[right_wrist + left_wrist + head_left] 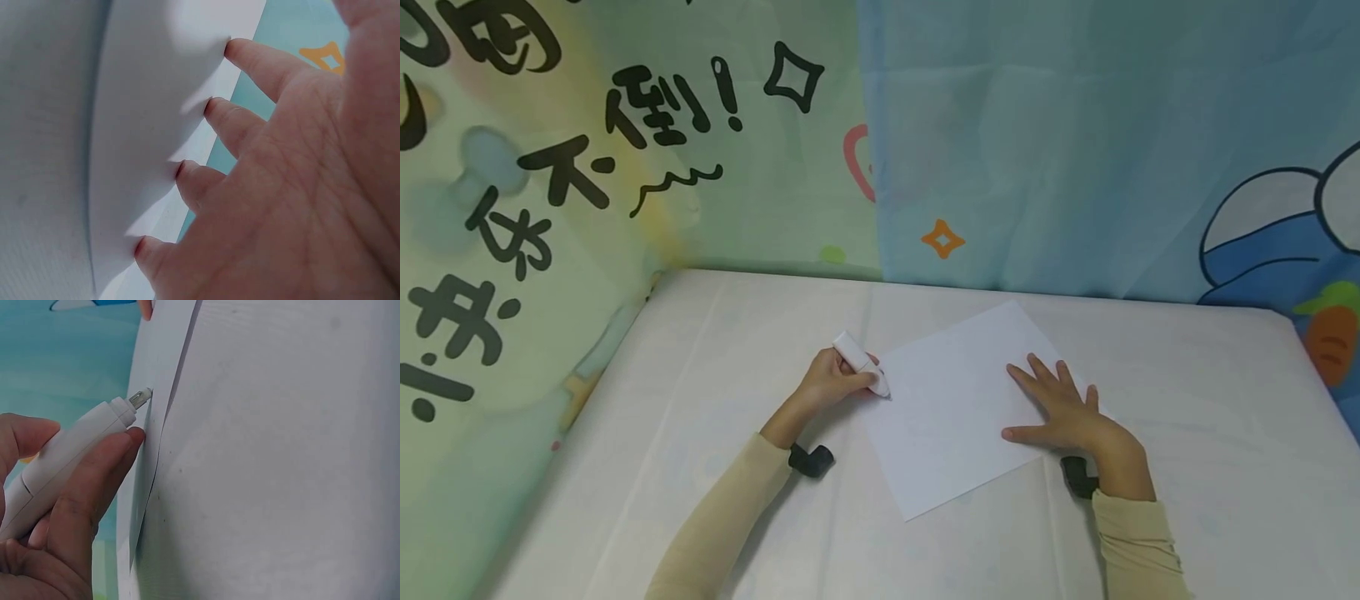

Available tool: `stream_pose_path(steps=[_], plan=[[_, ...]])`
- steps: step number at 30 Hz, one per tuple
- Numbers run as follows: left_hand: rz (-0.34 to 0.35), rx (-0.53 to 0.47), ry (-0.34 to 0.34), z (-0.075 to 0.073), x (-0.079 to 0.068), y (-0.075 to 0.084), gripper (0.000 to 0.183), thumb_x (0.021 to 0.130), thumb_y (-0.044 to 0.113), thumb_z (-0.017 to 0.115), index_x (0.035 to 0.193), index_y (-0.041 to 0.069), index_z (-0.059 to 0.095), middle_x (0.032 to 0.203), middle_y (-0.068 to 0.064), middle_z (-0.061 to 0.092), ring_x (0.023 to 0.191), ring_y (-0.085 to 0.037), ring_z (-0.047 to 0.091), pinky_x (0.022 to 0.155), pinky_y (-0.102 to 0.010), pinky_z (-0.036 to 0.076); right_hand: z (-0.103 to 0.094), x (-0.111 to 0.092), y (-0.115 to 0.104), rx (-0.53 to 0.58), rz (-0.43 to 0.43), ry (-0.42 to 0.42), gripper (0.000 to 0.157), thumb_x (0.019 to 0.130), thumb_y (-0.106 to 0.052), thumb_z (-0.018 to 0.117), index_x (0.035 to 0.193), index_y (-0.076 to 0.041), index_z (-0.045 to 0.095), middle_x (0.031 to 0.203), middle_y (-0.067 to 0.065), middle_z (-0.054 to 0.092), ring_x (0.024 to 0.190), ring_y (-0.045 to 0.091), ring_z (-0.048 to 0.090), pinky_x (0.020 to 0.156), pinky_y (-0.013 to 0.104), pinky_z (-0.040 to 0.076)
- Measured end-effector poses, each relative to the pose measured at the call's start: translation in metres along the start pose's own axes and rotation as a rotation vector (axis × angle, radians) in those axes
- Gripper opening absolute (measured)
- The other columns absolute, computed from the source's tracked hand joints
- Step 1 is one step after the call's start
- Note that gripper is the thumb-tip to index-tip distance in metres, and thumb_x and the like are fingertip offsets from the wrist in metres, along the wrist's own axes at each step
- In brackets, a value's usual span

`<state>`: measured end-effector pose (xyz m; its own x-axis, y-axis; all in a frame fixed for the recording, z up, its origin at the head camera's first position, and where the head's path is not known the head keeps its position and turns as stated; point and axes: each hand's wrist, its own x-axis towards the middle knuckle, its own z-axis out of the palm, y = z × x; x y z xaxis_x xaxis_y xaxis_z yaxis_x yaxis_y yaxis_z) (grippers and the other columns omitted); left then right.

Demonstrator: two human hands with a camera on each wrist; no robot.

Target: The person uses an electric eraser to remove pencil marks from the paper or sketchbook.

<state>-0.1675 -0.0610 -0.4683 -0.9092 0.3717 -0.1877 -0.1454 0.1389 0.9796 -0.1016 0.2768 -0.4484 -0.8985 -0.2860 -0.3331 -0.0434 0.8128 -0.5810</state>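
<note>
A sheet of white paper lies askew on the table. My left hand grips a thick white electric eraser between thumb and fingers at the sheet's left edge. In the left wrist view the eraser has a narrow, metallic-looking tip with a small white end, close to or touching the paper. My right hand rests on the right part of the sheet with its fingers spread. Its fingertips press on the paper in the right wrist view. I see no marks on the sheet.
A white cloth covers the table. Behind it hangs a printed curtain, and another lettered one hangs along the left. A black wrist mount sits at the left wrist, and another at the right.
</note>
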Motion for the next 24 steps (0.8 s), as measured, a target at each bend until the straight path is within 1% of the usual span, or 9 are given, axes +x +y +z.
stream_pose_path(steps=[8,9,10,14,16,17,19,24], plan=[[0.003,0.006,-0.003,-0.0006,-0.0032,0.0015,0.027,0.085,-0.006,0.064,0.110,-0.014,0.059,0.108,-0.029,0.067,0.095,-0.029,0.069,0.075,-0.033,0.061,-0.0002,0.0013,0.0004,-0.007,0.000,0.002,0.104,0.076,-0.050,0.077,0.152,-0.006,0.022,0.159,0.027,-0.002,0.140,0.054,-0.017,0.098,0.081,-0.017],[0.001,0.006,0.000,-0.0006,-0.0030,0.0015,0.027,0.085,-0.006,0.064,0.111,-0.014,0.060,0.108,-0.029,0.067,0.094,-0.028,0.069,0.075,-0.033,0.061,0.0000,0.0018,0.0006,-0.007,-0.001,0.003,0.104,0.077,-0.050,0.077,0.152,-0.006,0.022,0.159,0.027,-0.002,0.140,0.054,-0.017,0.098,0.081,-0.017],[0.001,0.007,0.001,-0.0005,-0.0024,0.0016,0.027,0.085,-0.006,0.064,0.111,-0.014,0.060,0.108,-0.029,0.067,0.094,-0.028,0.069,0.075,-0.033,0.061,0.0016,0.0040,0.0057,-0.018,-0.001,0.005,0.105,0.076,-0.052,0.076,0.153,-0.007,0.021,0.159,0.026,-0.002,0.140,0.054,-0.017,0.098,0.081,-0.017],[0.000,0.012,0.013,-0.0008,0.0005,0.0012,0.027,0.085,-0.005,0.064,0.111,-0.013,0.061,0.106,-0.027,0.068,0.091,-0.025,0.069,0.074,-0.032,0.061,0.0026,0.0059,0.0076,-0.017,-0.001,0.007,0.105,0.076,-0.053,0.076,0.153,-0.007,0.022,0.159,0.026,-0.002,0.140,0.054,-0.017,0.098,0.082,-0.016],[0.002,0.014,0.021,-0.0012,0.0023,0.0006,0.026,0.085,-0.005,0.064,0.110,-0.013,0.061,0.105,-0.027,0.068,0.090,-0.024,0.069,0.073,-0.031,0.061,0.0023,0.0055,0.0068,-0.017,-0.002,0.007,0.105,0.076,-0.053,0.076,0.153,-0.007,0.022,0.159,0.027,-0.002,0.140,0.054,-0.017,0.098,0.081,-0.016],[0.002,0.013,0.025,-0.0013,0.0031,0.0005,0.026,0.085,-0.006,0.064,0.110,-0.013,0.061,0.105,-0.027,0.068,0.089,-0.022,0.069,0.073,-0.030,0.061,0.0006,0.0032,0.0016,-0.005,-0.002,0.006,0.104,0.076,-0.051,0.077,0.152,-0.005,0.023,0.159,0.028,-0.001,0.140,0.055,-0.016,0.098,0.081,-0.017],[0.000,0.009,0.030,-0.0014,0.0047,0.0001,0.026,0.085,-0.006,0.064,0.110,-0.012,0.061,0.105,-0.027,0.068,0.089,-0.020,0.069,0.072,-0.029,0.061,-0.0002,0.0018,-0.0005,-0.006,0.002,0.004,0.104,0.076,-0.050,0.077,0.152,-0.005,0.022,0.159,0.028,-0.002,0.140,0.055,-0.016,0.098,0.081,-0.017],[-0.001,0.008,0.024,-0.0016,0.0061,0.0003,0.026,0.086,-0.004,0.065,0.111,-0.013,0.061,0.104,-0.026,0.069,0.085,-0.017,0.069,0.072,-0.028,0.061,-0.0006,0.0007,-0.0011,0.004,0.004,0.004,0.105,0.076,-0.050,0.078,0.153,-0.005,0.022,0.159,0.027,-0.002,0.140,0.054,-0.017,0.099,0.080,-0.018]])
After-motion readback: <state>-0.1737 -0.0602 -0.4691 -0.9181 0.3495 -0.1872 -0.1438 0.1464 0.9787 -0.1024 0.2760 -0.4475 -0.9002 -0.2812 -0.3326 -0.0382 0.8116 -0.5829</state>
